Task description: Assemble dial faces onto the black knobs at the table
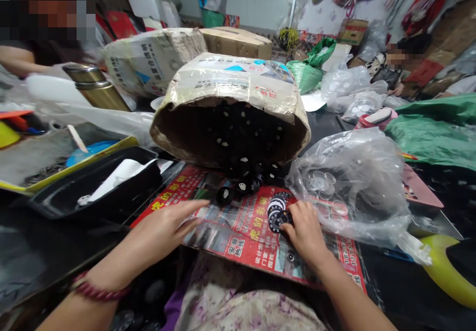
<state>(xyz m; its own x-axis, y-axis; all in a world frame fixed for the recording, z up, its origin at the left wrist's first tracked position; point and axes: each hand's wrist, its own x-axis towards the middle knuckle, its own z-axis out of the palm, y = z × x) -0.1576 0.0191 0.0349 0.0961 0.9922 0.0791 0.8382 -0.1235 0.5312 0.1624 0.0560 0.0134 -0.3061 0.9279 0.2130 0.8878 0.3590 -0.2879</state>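
Bottom centre of the frame – floral-print clothing [241,301] of the wearer is showing, with both forearms reaching forward over it. Left hand [167,227], a beaded bracelet [94,289] at its wrist, is lying flat on the red printed poster [241,231] at lower centre, fingers [193,209] stretched out and slightly apart, gripping nothing, tips pointing toward a loose black cap [225,195] just beyond them. Right hand [307,229] is resting on the same poster, fingers curled together on the near end of a stack of black-and-white discs [277,211] at centre. Just right of it, a clear plastic bag [353,182] holding transparent round lids is sitting on the surface. Left of the poster, a black tray [74,197] with white paper inside. Behind – a tipped cardboard box [230,107] is spilling more black caps onto the poster. Upper left, a brass-coloured flask [94,88] and another person's arm [18,60]. Right edge, green sheeting [435,127]. Far upper right, another seated person [401,65] is sitting among bags and cartons.
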